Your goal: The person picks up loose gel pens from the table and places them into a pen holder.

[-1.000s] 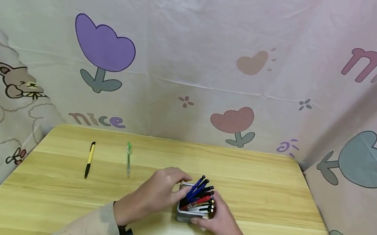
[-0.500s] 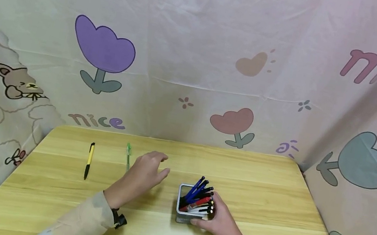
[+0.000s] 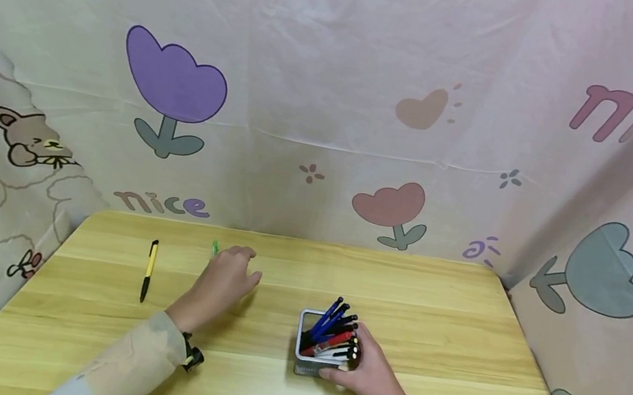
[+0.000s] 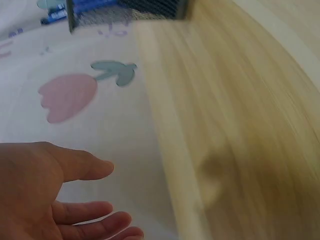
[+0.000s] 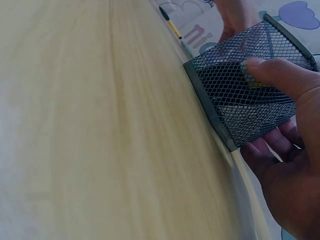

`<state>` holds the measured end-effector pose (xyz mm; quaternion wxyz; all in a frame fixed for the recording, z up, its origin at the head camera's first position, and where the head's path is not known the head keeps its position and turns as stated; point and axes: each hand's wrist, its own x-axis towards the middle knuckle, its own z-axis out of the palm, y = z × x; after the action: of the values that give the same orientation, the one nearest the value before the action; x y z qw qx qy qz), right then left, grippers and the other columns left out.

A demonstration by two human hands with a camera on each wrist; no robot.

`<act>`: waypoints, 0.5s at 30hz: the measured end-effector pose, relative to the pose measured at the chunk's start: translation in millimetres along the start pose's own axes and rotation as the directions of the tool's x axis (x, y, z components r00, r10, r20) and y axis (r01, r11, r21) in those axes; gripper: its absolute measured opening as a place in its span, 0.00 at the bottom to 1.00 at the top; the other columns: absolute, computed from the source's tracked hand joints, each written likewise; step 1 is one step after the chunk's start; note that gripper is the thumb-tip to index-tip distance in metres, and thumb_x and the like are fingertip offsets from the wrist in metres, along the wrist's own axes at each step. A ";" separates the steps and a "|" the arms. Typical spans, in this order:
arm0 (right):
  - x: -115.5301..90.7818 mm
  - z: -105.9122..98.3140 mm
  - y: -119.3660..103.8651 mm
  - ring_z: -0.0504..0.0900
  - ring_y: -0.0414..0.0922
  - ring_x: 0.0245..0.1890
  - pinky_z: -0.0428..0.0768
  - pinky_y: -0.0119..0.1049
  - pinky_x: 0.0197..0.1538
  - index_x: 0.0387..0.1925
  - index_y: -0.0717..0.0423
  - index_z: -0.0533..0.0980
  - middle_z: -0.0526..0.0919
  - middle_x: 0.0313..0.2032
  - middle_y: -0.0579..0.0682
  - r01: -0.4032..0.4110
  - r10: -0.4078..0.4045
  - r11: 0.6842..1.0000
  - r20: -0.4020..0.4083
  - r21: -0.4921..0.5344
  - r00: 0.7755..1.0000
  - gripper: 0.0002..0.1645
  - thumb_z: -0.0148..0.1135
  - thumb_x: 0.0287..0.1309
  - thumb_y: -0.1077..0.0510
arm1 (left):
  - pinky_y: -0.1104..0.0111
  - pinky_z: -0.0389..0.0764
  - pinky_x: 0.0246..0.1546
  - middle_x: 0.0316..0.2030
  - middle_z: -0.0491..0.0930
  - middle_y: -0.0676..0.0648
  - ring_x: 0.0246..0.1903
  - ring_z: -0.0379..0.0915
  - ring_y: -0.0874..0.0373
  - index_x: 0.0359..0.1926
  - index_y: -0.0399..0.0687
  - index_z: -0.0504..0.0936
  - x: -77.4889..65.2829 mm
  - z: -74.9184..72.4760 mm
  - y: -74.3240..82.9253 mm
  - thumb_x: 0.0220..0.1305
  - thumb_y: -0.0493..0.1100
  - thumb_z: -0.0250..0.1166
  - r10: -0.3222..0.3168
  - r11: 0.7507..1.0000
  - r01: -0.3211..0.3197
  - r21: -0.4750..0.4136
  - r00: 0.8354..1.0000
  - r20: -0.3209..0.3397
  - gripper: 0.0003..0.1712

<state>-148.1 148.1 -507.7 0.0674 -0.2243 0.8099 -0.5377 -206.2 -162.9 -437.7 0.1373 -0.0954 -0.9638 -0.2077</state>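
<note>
A mesh pen holder [image 3: 308, 367] stands on the wooden table, full of several pens [image 3: 332, 331] in blue, black, red and white. My right hand [image 3: 372, 372] grips its right side; in the right wrist view the thumb lies along the dark mesh wall [image 5: 225, 85] with fingers round the far side. My left hand [image 3: 221, 286] hovers over the table left of the holder, thumb and fingers apart, holding nothing. Beneath or behind it lies a green pen [image 3: 215, 248], mostly hidden, with just its top end showing. The left wrist view shows that hand [image 4: 65, 195] with fingers extended.
A yellow and black pen [image 3: 149, 271] lies on the left part of the table [image 3: 457, 330]. Patterned cloth [image 3: 309, 86] hangs behind and at both sides of the table.
My left hand has left the pen holder and moved left, now covering most of the green pen. The right hand keeps its grip on the holder, which stays in place.
</note>
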 end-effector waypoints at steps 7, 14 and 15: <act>-0.1 0.0 -9.8 0.76 0.43 0.48 0.77 0.41 0.51 0.56 0.38 0.67 0.75 0.50 0.44 -0.035 0.035 0.999 -0.015 -0.002 0.999 0.44 0.79 0.36 0.47 | 0.51 0.80 0.40 0.44 0.78 0.29 0.36 0.76 0.41 0.49 0.27 0.75 2.7 6.5 -27.0 0.56 0.42 0.65 -0.078 0.997 0.078 0.026 0.997 0.016 0.25; 0.8 1.2 -5.9 0.77 0.44 0.47 0.77 0.40 0.51 0.56 0.40 0.67 0.75 0.51 0.45 -0.032 0.033 0.999 -0.012 0.024 0.999 0.44 0.79 0.36 0.48 | 0.51 0.80 0.36 0.37 0.76 0.31 0.35 0.74 0.40 0.42 0.26 0.75 3.8 7.4 -43.3 0.55 0.42 0.66 -0.144 0.988 0.141 0.061 0.989 0.040 0.22; 1.5 1.5 -1.5 0.76 0.44 0.48 0.77 0.41 0.51 0.57 0.39 0.66 0.75 0.51 0.45 -0.027 0.028 0.999 -0.009 0.017 1.000 0.44 0.79 0.36 0.47 | 0.52 0.80 0.35 0.36 0.76 0.32 0.33 0.73 0.41 0.41 0.26 0.75 3.8 7.5 -45.1 0.55 0.42 0.66 -0.153 0.986 0.150 0.067 0.987 0.046 0.21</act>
<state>-148.5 145.7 -506.7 0.0731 -0.2102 0.8087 -0.5446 -222.4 -199.6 -460.0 0.0995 -0.0225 -0.9776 -0.1843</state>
